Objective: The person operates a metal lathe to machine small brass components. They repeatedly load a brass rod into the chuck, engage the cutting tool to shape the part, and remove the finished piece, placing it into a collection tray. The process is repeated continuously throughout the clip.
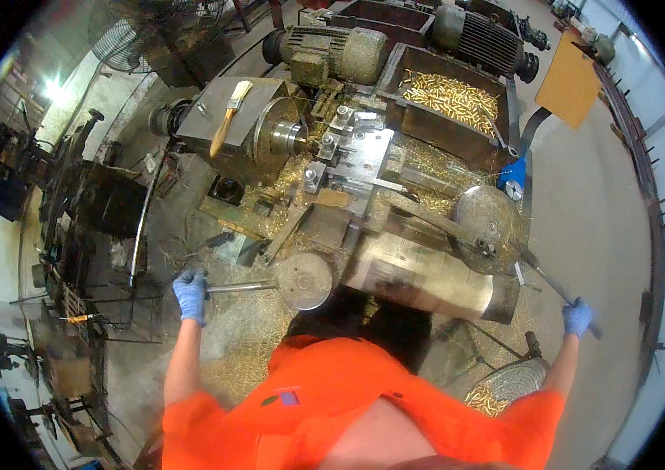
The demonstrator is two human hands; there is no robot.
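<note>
My left hand (191,296), in a blue glove, is closed around the outer end of a metal lever (242,288). This lever runs to a round metal disc (304,280) at the front of a small lathe. Out to the right, my gloved right hand (578,316) grips a long rod handle (548,283) that joins a second, larger disc (489,219). Between the two, farther back, sit the lathe's round chuck (285,137) and a flat slide plate (360,160) with bolted tool holders. Brass shavings lie all around them.
A paintbrush (227,125) rests on the headstock. Behind the slide, a metal tray (415,125) holds many small brass pieces; a woven basket (532,377) at lower right holds more. Two motors (331,53) stand at the back. A long metal bar (143,227) slants at left.
</note>
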